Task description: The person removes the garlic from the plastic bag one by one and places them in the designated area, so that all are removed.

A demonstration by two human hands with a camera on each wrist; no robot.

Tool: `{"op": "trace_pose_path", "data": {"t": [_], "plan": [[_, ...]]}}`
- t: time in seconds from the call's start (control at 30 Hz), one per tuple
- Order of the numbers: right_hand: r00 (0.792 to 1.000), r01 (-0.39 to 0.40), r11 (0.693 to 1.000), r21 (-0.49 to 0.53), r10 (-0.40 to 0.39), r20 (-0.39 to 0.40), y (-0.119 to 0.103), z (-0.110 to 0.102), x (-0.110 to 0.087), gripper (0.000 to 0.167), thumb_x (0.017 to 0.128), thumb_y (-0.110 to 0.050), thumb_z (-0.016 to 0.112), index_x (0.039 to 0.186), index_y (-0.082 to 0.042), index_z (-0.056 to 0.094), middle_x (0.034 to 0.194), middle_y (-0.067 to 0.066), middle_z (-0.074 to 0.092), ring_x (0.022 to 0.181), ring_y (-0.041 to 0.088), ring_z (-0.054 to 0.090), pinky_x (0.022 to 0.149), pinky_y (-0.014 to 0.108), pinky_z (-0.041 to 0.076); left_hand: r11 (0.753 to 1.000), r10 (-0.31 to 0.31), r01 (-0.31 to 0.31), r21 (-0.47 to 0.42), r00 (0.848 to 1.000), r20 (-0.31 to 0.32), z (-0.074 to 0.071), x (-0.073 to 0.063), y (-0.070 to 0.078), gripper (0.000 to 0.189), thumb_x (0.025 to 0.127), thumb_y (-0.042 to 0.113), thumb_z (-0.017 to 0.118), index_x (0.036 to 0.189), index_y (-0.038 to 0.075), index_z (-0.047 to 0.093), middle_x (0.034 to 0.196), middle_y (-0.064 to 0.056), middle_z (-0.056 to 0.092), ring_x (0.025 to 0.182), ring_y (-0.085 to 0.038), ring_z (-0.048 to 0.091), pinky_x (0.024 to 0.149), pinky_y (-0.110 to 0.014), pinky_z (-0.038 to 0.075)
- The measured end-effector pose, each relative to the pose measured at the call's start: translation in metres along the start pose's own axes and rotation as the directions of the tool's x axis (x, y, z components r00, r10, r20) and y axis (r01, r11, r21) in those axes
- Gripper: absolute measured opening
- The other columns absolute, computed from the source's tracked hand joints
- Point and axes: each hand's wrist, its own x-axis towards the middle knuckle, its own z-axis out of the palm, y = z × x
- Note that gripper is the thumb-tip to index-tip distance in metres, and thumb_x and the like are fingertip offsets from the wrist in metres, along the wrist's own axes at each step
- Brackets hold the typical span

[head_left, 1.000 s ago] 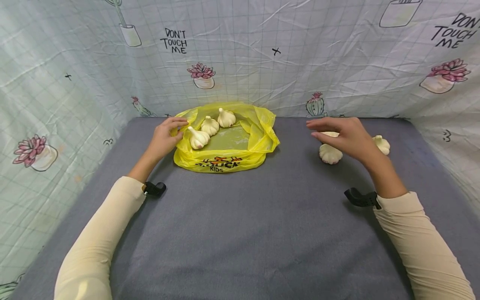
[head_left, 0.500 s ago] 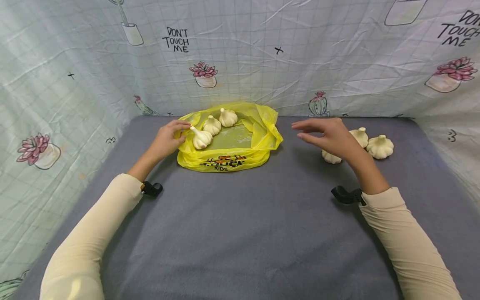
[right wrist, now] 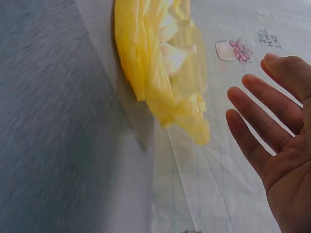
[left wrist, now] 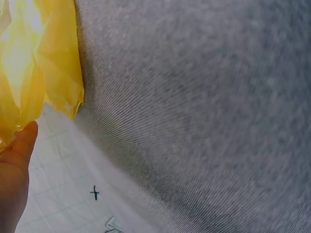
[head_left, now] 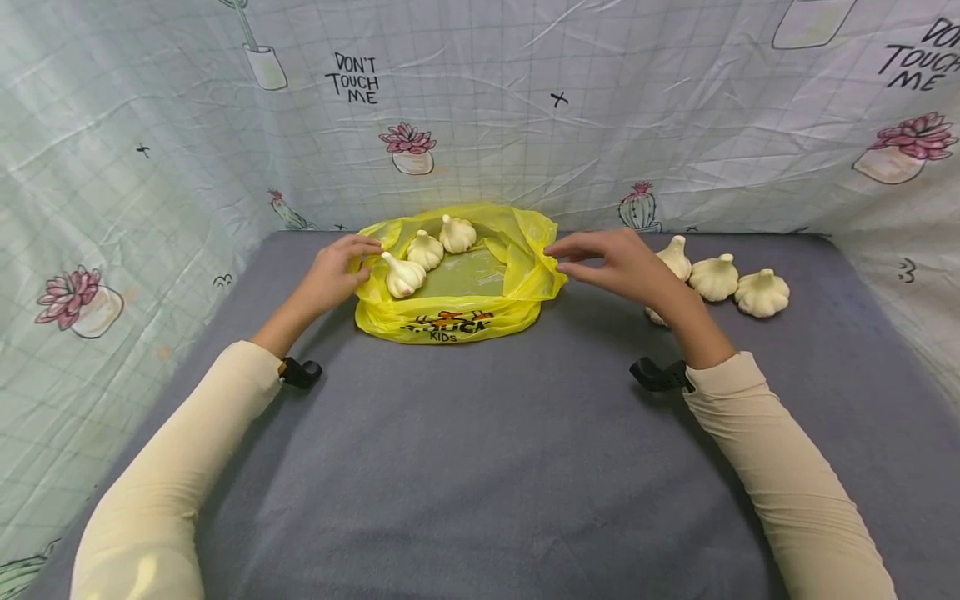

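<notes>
A yellow plastic bag (head_left: pixel 450 321) lies with its mouth spread wide on the grey cloth. Three garlic bulbs sit in its left and back part; the nearest garlic bulb (head_left: pixel 403 276) is by the left rim. My left hand (head_left: pixel 332 275) pinches that left rim between thumb and fingers; the left wrist view shows the thumb (left wrist: pixel 23 143) against the plastic. Beside the right rim is my right hand (head_left: pixel 618 262), its fingers extended and spread in the right wrist view, holding nothing. Whether its fingertips touch the bag cannot be told from the head view.
Several garlic bulbs lie to the right, beyond the right forearm, among them a garlic bulb (head_left: pixel 714 277) and a rightmost garlic bulb (head_left: pixel 762 293). One is mostly hidden under the right hand. A printed white sheet (head_left: pixel 480 150) hangs behind the grey table cloth (head_left: pixel 480 450).
My right hand has moved left, from above the loose garlic bulbs to the bag's right rim, uncovering more of them. The left hand stays at the left rim.
</notes>
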Motion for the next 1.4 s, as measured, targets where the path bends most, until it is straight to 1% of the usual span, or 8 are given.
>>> {"op": "trace_pose_path", "data": {"t": [0.3,0.47,0.53,0.67,0.83,0.97,1.17,1.4], "plan": [[0.983,0.031,0.999,0.011,-0.032,0.178,-0.004,0.016,0.048,0.028,0.100,-0.020,0.066,0.127,-0.012,0.072,0.121,0.006,0.073,0.093,0.018,0.071,0.078,0.040,0.055,0.996,0.035,-0.043,0.082,0.994,0.099,-0.013,0.004,-0.001,0.039,0.098,0.000,0.056,0.136,-0.003,0.062,0.145,-0.019,0.051,0.099,-0.034,0.054,0.078,-0.046,0.039],[0.956,0.014,1.000,0.020,-0.019,0.293,-0.005,0.027,0.078,0.029,0.102,-0.022,0.064,0.129,-0.014,0.071,0.125,0.004,0.072,0.106,0.021,0.071,0.091,0.040,0.056,0.993,0.034,-0.051,0.105,0.987,0.157,-0.021,0.007,-0.002,0.039,0.099,0.003,0.057,0.136,-0.003,0.061,0.147,-0.019,0.050,0.110,-0.037,0.055,0.083,-0.048,0.040],[0.940,-0.006,1.000,0.029,-0.004,0.340,-0.008,0.032,0.091,0.030,0.102,-0.022,0.063,0.131,-0.013,0.069,0.128,0.004,0.070,0.110,0.020,0.070,0.093,0.038,0.055,0.992,0.032,-0.052,0.114,0.985,0.172,-0.023,0.009,-0.001,0.038,0.099,0.004,0.057,0.136,-0.003,0.062,0.147,-0.018,0.049,0.111,-0.036,0.056,0.085,-0.049,0.041],[0.895,-0.041,0.999,0.036,0.020,0.445,-0.014,0.045,0.119,0.032,0.103,-0.023,0.062,0.134,-0.013,0.066,0.131,0.004,0.068,0.118,0.020,0.066,0.098,0.036,0.053,0.989,0.041,-0.067,0.135,0.981,0.188,-0.026,0.010,-0.003,0.037,0.100,0.006,0.056,0.136,-0.002,0.062,0.146,-0.017,0.051,0.096,-0.030,0.058,0.081,-0.046,0.043],[0.841,0.015,1.000,0.020,-0.023,0.541,-0.020,0.062,0.157,0.037,0.102,-0.025,0.064,0.136,-0.009,0.064,0.135,0.008,0.066,0.119,0.023,0.066,0.102,0.038,0.050,0.986,0.052,-0.083,0.144,0.976,0.212,-0.029,0.010,-0.003,0.037,0.100,0.005,0.055,0.136,-0.002,0.062,0.146,-0.018,0.051,0.080,-0.025,0.054,0.073,-0.042,0.042],[0.796,0.062,0.998,0.019,-0.060,0.602,-0.026,0.074,0.185,0.041,0.100,-0.024,0.067,0.137,-0.005,0.063,0.135,0.010,0.066,0.119,0.024,0.066,0.103,0.038,0.048,0.985,0.052,-0.088,0.148,0.972,0.230,-0.030,0.010,-0.003,0.037,0.099,0.004,0.056,0.135,-0.002,0.062,0.145,-0.019,0.051,0.087,-0.029,0.056,0.076,-0.044,0.041],[0.736,0.041,0.997,0.064,-0.074,0.673,-0.031,0.088,0.219,0.047,0.100,-0.023,0.068,0.141,-0.002,0.059,0.140,0.015,0.062,0.127,0.026,0.061,0.107,0.036,0.045,0.988,0.039,-0.074,0.135,0.969,0.244,-0.032,0.012,-0.003,0.038,0.098,0.004,0.057,0.135,-0.002,0.063,0.146,-0.020,0.050,0.120,-0.040,0.054,0.086,-0.050,0.043],[0.736,-0.027,0.997,0.076,-0.031,0.677,-0.032,0.102,0.236,0.047,0.099,-0.028,0.068,0.140,-0.007,0.060,0.140,0.008,0.062,0.130,0.020,0.058,0.107,0.031,0.045,0.990,0.040,-0.071,0.125,0.970,0.238,-0.036,0.016,-0.004,0.037,0.098,0.005,0.058,0.134,-0.004,0.063,0.145,-0.020,0.051,0.124,-0.042,0.052,0.090,-0.053,0.044]]}}
